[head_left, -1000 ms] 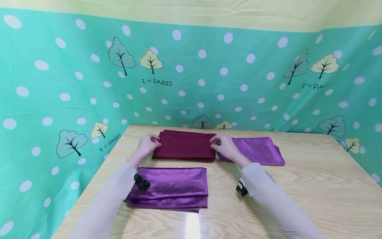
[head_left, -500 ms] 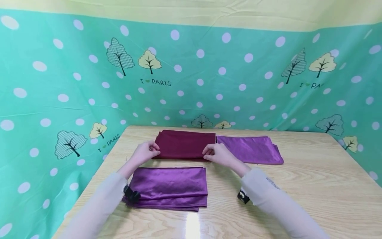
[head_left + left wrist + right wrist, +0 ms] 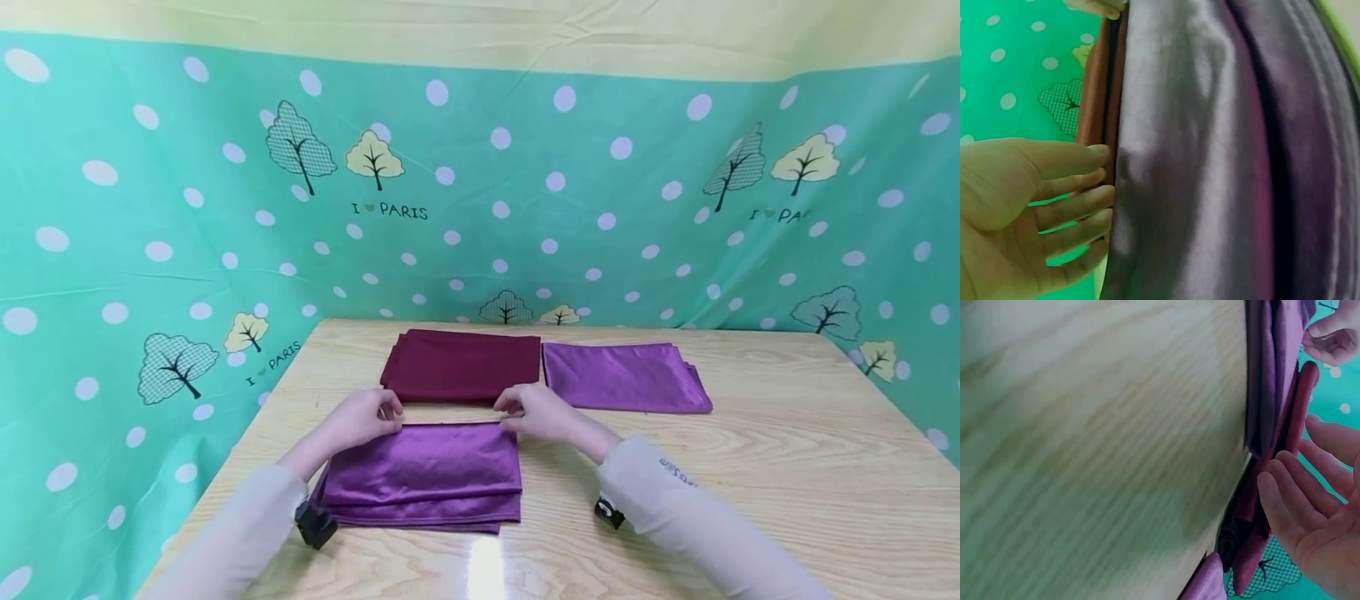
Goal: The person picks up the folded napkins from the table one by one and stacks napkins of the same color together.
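A folded purple satin cloth (image 3: 423, 467) lies at the near left of the table. My left hand (image 3: 367, 417) is at its far edge, near the left corner; in the left wrist view, that hand (image 3: 1035, 212) has its fingers extended beside the satin. At the far right corner is my right hand (image 3: 536, 411), whose fingers (image 3: 1285, 487) look relaxed and grip nothing in the right wrist view. Just beyond both hands lies a folded maroon cloth (image 3: 461, 367), its folded layers (image 3: 1304, 403) showing edge-on from the right wrist.
A second folded purple cloth (image 3: 622, 375) lies right beside the maroon one. The wooden table (image 3: 780, 450) reaches back to a green dotted curtain (image 3: 480, 167) with printed trees. A black wrist camera (image 3: 315, 525) hangs below the left sleeve.
Both hands have left the sides of the maroon cloth and come nearer, to the far edge of the near purple cloth. The right hand has also moved left. The cloths lie as before.
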A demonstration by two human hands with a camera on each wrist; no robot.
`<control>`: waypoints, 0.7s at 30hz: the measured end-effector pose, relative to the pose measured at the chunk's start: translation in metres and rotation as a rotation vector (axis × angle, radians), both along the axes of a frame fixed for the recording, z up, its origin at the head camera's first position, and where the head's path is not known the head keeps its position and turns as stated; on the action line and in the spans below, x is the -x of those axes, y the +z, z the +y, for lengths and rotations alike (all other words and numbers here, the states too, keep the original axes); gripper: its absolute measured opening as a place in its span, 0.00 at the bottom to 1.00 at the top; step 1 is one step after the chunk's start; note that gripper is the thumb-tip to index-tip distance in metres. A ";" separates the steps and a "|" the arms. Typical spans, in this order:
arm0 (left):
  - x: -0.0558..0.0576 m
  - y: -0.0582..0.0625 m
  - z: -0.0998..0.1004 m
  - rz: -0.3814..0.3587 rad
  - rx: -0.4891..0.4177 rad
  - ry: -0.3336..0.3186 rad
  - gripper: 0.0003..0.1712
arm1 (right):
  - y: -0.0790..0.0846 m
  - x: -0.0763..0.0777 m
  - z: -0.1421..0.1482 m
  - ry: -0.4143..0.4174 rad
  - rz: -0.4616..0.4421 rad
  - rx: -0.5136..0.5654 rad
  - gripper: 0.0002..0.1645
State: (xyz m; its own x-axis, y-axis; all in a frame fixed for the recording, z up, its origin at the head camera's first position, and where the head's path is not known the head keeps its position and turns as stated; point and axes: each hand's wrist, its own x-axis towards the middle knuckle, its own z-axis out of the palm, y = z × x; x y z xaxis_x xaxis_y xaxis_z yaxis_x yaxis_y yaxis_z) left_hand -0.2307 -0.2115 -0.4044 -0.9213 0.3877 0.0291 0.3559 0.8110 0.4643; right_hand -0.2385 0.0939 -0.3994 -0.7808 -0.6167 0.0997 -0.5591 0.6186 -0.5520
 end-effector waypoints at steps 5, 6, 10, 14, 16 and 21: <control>-0.005 0.001 -0.003 0.020 0.114 -0.065 0.10 | -0.003 -0.002 -0.002 0.022 -0.014 -0.045 0.17; -0.006 0.002 -0.003 0.021 0.129 -0.069 0.10 | -0.004 -0.002 -0.003 0.029 -0.009 -0.056 0.17; -0.007 0.004 -0.003 -0.015 0.169 -0.059 0.13 | -0.008 -0.002 -0.004 0.031 0.015 -0.108 0.18; -0.009 0.006 0.000 -0.037 0.182 -0.051 0.14 | -0.011 -0.002 -0.006 0.021 0.018 -0.121 0.18; -0.010 0.007 0.001 -0.031 0.182 -0.060 0.14 | -0.012 -0.002 -0.006 0.018 0.020 -0.127 0.18; -0.012 0.007 0.002 -0.007 0.183 -0.084 0.11 | -0.014 -0.002 -0.008 0.028 0.034 -0.142 0.16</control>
